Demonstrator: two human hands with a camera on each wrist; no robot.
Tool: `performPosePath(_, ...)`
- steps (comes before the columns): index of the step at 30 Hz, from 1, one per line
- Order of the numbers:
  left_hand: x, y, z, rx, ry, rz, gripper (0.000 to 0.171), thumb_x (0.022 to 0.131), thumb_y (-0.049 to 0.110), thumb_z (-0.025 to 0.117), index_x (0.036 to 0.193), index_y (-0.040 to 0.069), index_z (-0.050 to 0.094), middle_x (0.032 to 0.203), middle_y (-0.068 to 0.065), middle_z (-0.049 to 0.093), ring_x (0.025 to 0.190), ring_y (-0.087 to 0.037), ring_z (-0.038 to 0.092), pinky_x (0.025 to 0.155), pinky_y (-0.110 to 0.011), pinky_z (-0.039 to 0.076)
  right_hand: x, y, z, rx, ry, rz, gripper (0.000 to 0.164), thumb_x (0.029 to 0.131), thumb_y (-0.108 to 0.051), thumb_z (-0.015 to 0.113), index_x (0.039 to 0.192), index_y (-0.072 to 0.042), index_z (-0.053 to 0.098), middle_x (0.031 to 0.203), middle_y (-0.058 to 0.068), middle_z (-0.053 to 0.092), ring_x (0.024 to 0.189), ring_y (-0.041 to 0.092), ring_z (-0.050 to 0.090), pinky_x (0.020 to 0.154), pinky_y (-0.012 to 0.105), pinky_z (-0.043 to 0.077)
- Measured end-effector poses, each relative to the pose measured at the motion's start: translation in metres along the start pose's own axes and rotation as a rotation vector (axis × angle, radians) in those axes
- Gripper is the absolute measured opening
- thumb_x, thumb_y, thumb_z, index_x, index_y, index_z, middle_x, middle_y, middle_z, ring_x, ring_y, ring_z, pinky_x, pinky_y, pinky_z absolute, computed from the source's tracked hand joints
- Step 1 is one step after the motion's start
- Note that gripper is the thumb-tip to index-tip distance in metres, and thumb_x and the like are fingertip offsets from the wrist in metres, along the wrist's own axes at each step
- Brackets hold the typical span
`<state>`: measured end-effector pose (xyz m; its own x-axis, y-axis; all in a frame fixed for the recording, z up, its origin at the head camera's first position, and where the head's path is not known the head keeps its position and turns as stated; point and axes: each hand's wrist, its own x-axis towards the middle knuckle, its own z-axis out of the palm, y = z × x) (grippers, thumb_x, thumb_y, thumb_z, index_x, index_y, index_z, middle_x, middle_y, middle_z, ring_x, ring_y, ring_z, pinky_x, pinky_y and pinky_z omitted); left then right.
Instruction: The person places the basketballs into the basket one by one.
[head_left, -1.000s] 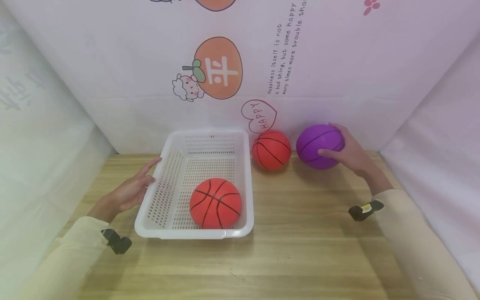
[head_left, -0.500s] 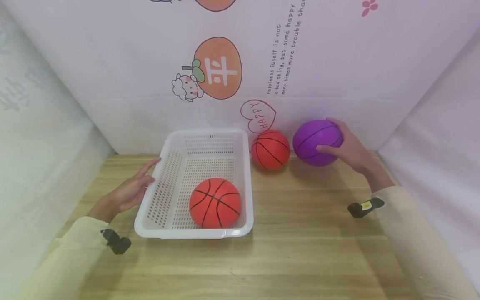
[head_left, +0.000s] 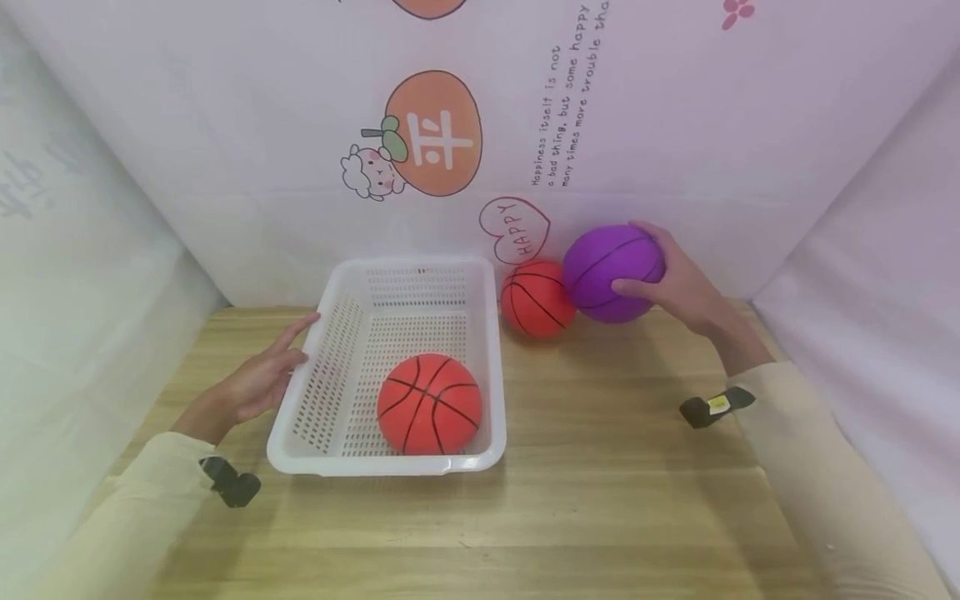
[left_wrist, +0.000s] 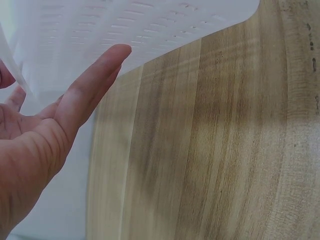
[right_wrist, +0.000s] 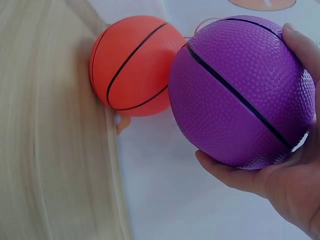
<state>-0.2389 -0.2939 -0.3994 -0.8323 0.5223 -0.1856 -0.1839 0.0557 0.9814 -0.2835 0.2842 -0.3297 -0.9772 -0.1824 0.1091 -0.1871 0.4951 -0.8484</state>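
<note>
My right hand [head_left: 678,287] grips a purple toy basketball [head_left: 613,273], thumb on the near side and fingers round the back. The purple ball [right_wrist: 242,95] is off the table. It overlaps a red toy basketball [head_left: 537,298] by the back wall; whether they touch I cannot tell. On the left, my left hand [head_left: 258,382] touches the side of a white plastic basket [head_left: 491,375] with extended fingers. Its straight thumb [left_wrist: 97,80] lies by the outer wall in the left wrist view. Inside the basket, at its near right corner, sits another red basketball [head_left: 430,404].
The wooden table [head_left: 600,500] extends in front of the basket and to its right. A white printed sheet [head_left: 300,125] rises directly behind the table, with white cloth walls [head_left: 885,275] on both sides.
My right hand has lifted the purple basketball and carried it left, toward the red one at the back. The left hand and basket have stayed in place.
</note>
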Motion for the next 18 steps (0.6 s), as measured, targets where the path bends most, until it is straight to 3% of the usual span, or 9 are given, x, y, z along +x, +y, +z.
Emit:
performPosePath(7,0.0,0.0,0.0,-0.001,0.01,-0.002,0.067,0.107,0.008,0.026,0.161,0.03,-0.007,0.153,-0.038,0.015,0.118,-0.03,0.058,0.09,-0.06,0.049,0.003,-0.009,0.007,0.002,-0.003,-0.014,0.095,0.086,-0.028,0.078,0.16,-0.029,0.018,0.154,0.019,0.03,0.128,0.046,0.044,0.098,0.063,0.043)
performPosePath(18,0.001,-0.001,-0.001,0.014,0.024,-0.005,0.068,0.105,0.006,0.025,0.16,0.029,-0.008,0.155,-0.037,0.014,0.123,-0.036,0.053,0.092,-0.06,0.048,0.01,-0.028,0.022,0.032,-0.018,-0.05,0.094,0.084,-0.029,0.08,0.158,-0.03,0.022,0.153,0.016,0.032,0.126,0.043,0.046,0.097,0.062,0.044)
